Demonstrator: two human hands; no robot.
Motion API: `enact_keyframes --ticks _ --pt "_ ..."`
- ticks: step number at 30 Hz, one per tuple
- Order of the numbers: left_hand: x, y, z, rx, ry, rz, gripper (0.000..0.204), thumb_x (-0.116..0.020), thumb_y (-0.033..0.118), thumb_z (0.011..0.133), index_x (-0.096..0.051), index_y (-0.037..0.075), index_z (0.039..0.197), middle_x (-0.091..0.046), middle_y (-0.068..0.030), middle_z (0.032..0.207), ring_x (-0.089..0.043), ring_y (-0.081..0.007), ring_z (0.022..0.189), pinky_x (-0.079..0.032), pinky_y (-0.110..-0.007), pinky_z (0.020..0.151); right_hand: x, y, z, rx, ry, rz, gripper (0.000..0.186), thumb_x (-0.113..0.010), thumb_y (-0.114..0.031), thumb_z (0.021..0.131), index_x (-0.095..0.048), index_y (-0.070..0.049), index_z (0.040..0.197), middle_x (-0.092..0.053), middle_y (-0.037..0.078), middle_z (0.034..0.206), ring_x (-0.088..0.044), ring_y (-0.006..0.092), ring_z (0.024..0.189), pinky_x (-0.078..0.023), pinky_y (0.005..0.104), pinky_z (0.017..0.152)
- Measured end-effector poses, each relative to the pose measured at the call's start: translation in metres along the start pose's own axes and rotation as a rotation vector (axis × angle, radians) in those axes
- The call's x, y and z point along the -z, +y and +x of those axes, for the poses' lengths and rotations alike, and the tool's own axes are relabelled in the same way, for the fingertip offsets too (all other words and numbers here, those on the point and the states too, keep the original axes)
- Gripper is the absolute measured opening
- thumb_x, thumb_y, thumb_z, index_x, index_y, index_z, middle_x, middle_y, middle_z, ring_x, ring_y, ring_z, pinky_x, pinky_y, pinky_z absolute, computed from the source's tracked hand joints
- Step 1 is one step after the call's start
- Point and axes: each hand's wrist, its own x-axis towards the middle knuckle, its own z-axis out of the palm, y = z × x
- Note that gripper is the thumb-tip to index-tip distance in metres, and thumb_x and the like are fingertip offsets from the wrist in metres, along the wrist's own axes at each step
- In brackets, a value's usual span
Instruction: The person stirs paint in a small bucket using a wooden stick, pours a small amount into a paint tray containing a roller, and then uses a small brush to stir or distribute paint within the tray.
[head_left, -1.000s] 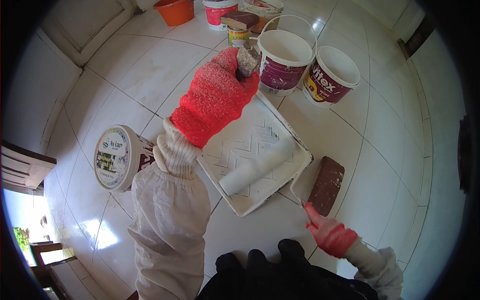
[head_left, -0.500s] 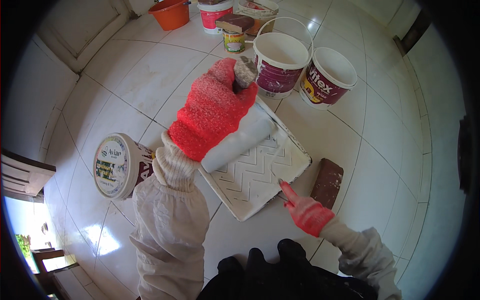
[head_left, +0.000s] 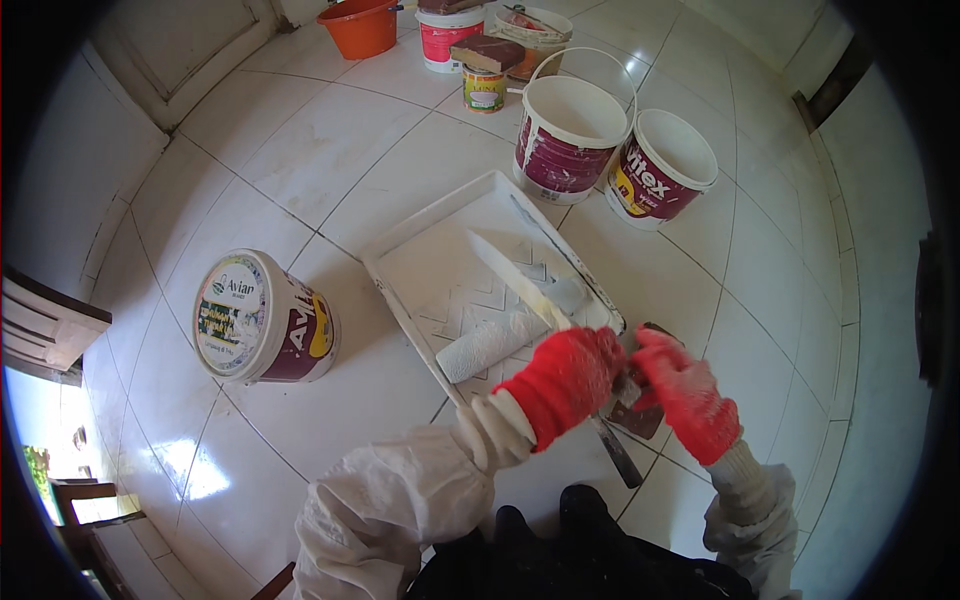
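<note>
My left hand (head_left: 568, 378), in a red glove with a knit cuff, is closed around a pale, paint-coated stick (head_left: 523, 282) that slants across the white paint tray (head_left: 425, 222). My right hand (head_left: 690, 390), also red-gloved, meets it at the tray's near right corner. Its fingers are closed at a small greyish piece (head_left: 627, 385) between the hands, too blurred to make out. In the tray lies a white paint roller (head_left: 490, 346), coated with paint. A black handle (head_left: 617, 455) sticks out below my left hand; where it joins is hidden.
A brown block (head_left: 640, 420) lies partly hidden under my hands. Left of the tray stands a lidded paint bucket (head_left: 310, 335). Beyond it are two uncovered buckets (head_left: 570, 145) (head_left: 660, 170), a small can (head_left: 484, 92), and an orange basin (head_left: 360, 28). White tiles cover the floor.
My left hand has come down and right from above the tray, uncovering the roller and stick. My right hand, with a finger extended before, has moved up and right and closed beside my left.
</note>
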Motion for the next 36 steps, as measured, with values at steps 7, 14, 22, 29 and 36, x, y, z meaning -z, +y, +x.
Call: enact_keyframes --ticks 7,14,22,29,36 --pt "-0.01 0.042 -0.035 0.319 0.552 -0.545 0.035 -0.068 0.019 0.076 -0.053 0.004 0.104 -0.058 -0.0159 0.095 -0.059 -0.0338 0.08 -0.05 -0.038 0.065 0.002 0.019 0.015 0.11 -0.301 -0.728 0.059 -0.058 -0.03 0.088 -0.036 -0.011 0.139 -0.065 0.015 0.085 -0.064 0.0207 0.067 -0.05 0.035 0.063" --pt "-0.117 0.08 -0.083 0.72 -0.179 -0.983 0.034 -0.065 0.031 0.085 -0.056 0.003 0.103 -0.057 -0.0119 0.107 -0.061 -0.0176 0.082 -0.05 -0.03 0.07 -0.012 0.007 0.018 -0.077 -0.246 -0.667 0.043 -0.058 -0.025 0.088 -0.051 -0.005 0.125 -0.062 0.005 0.082 -0.059 0.0135 0.063 -0.047 0.0271 0.053" --pt "-0.173 0.084 -0.033 0.471 0.095 -2.299 0.017 -0.053 0.022 0.093 -0.053 0.009 0.103 -0.058 -0.0054 0.1 -0.06 -0.0194 0.087 -0.051 -0.034 0.078 0.018 0.064 0.027 -0.304 -0.621 0.236 0.03 -0.059 -0.027 0.09 -0.054 -0.007 0.112 -0.062 0.009 0.083 -0.06 0.0179 0.063 -0.051 0.031 0.052" --pt "-0.103 0.079 -0.029 0.873 -0.113 -2.156 0.016 -0.055 0.016 0.091 -0.051 0.002 0.099 -0.06 -0.0108 0.087 -0.062 -0.0224 0.078 -0.053 -0.036 0.076 -0.002 0.04 0.03 -0.2 -0.237 -0.428 0.029 -0.052 -0.025 0.09 -0.06 -0.005 0.109 -0.064 0.007 0.078 -0.063 0.0169 0.07 -0.05 0.0312 0.057" --pt "-0.094 0.078 -0.035 0.929 -0.142 -2.148 0.021 -0.056 0.014 0.09 -0.05 -0.003 0.102 -0.06 -0.0133 0.086 -0.063 -0.0243 0.077 -0.054 -0.037 0.075 -0.021 0.001 0.056 0.153 -0.228 -0.876 0.047 -0.052 -0.028 0.089 -0.046 -0.009 0.131 -0.06 0.008 0.067 -0.057 0.0192 0.056 -0.047 0.0339 0.055"
